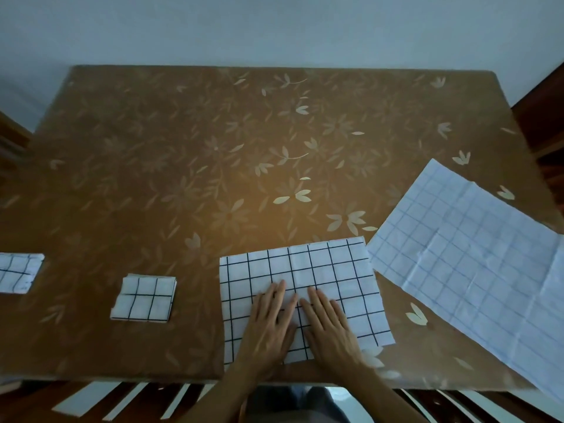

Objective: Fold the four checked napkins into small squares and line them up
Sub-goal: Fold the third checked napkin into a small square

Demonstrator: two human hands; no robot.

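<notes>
While left hand (268,319) and right hand (328,322) press flat, fingers straight, side by side on white black-checked cloth napkin (335,279), folded to rectangle at six o'clock of brown flower-patterned table (183,163); small folded checked square (143,297) at eight o'clock; second folded square (16,271) at nine; pale unfolded checked napkin (473,254) at four o'clock, corner just beside rectangle; risk: palms sliding could skew layers, next fold uneven; near edge close to table lip, cloth might slip off.
</notes>
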